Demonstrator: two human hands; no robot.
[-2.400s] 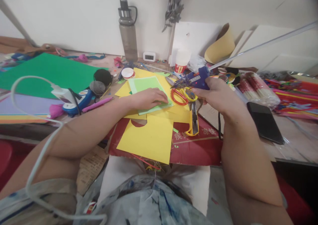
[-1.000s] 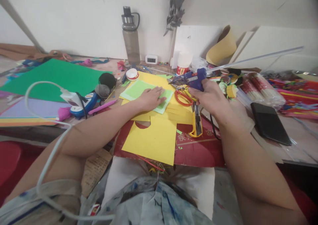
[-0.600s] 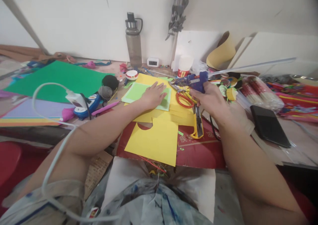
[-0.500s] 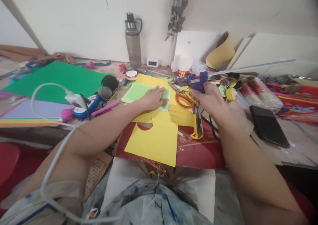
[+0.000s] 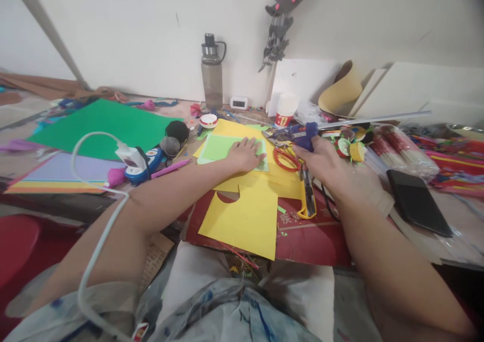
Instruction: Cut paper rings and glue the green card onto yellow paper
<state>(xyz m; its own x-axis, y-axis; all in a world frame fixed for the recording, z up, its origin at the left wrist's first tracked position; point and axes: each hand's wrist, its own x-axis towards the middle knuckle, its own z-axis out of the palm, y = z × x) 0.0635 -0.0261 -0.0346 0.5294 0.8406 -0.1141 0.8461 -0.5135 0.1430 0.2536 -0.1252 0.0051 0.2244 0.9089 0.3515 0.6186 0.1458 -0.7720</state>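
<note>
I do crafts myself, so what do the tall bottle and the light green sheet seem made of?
Tall bottle: probably smooth, tinted plastic, since its body looks see-through; the shiny silvery collar could be metal or coated plastic.
Light green sheet: likely matte paper or thin card, flat with straight edges.

Light-green sheet point(image 5: 216, 149), rectangular, flat over a paler sheet point(image 5: 205, 158) atop yellow paper point(image 5: 249, 183). Blue glue gun point(image 5: 304, 135), at the green sheet's three o'clock, nozzle towards nine; clear rod point(image 5: 378, 119) rearward, towards three.
</note>
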